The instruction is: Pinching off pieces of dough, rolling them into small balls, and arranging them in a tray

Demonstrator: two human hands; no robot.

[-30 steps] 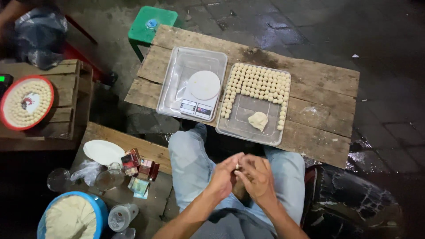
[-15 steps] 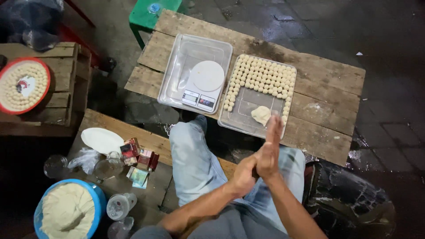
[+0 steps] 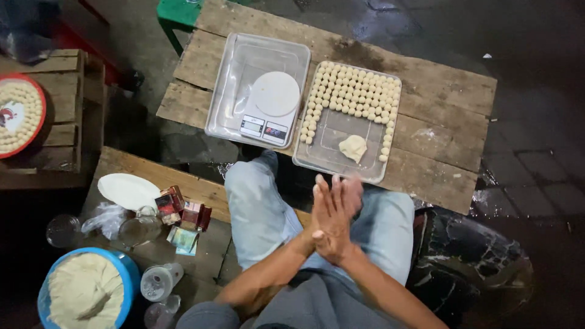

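Observation:
My left hand [image 3: 321, 214] and my right hand [image 3: 350, 194] are pressed palm to palm over my lap, fingers straight and pointing away from me. Whatever lies between the palms is hidden. Just beyond the fingertips a clear plastic tray [image 3: 329, 166] rests on a low plank table [image 3: 439, 122]. It holds several rows of small pale dough balls [image 3: 359, 91] and one loose lump of dough [image 3: 353, 148]. To its left a white kitchen scale [image 3: 271, 106] sits inside a second clear tray [image 3: 231, 79].
At my lower left a blue bowl [image 3: 122, 268] is full of dough. A wooden bench beside my left knee carries a white plate [image 3: 128, 191], small red boxes [image 3: 172, 201], plastic cups [image 3: 157, 281] and a bag. A red round tray of dough balls [image 3: 18, 116] lies far left; a green stool [image 3: 177, 12] stands behind the table.
A second ago my fingers were curled together close to my body. My hands have since flattened palm to palm and slid forward, and the right hand has moved against the left.

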